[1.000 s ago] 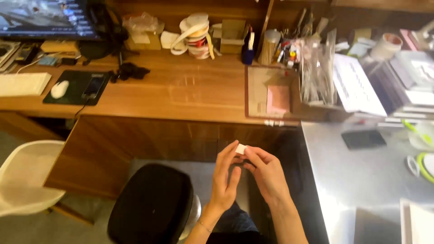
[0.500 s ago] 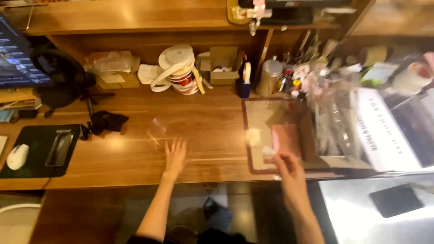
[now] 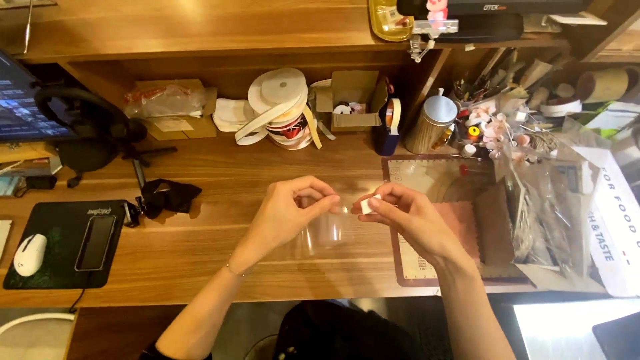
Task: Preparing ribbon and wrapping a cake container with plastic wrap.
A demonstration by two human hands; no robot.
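My left hand and my right hand are raised over the wooden desk, fingertips close together. Between them hangs a thin clear plastic sheet or bag, pinched at its top by my left fingers. A small white piece is gripped between thumb and fingers of my right hand and touches the clear plastic's upper edge. How the piece is attached to the plastic cannot be made out.
A brown cutting mat with a pink cloth lies under my right hand. Behind stand a stack of ribbon spools, a small cardboard box, a metal tin and cellophane bags. Left: black cloth, phone on a mat, mouse.
The view tilted up from my lap to the desk. My hands reached out apart over the desk, then came together again, now holding clear plastic and the white piece.
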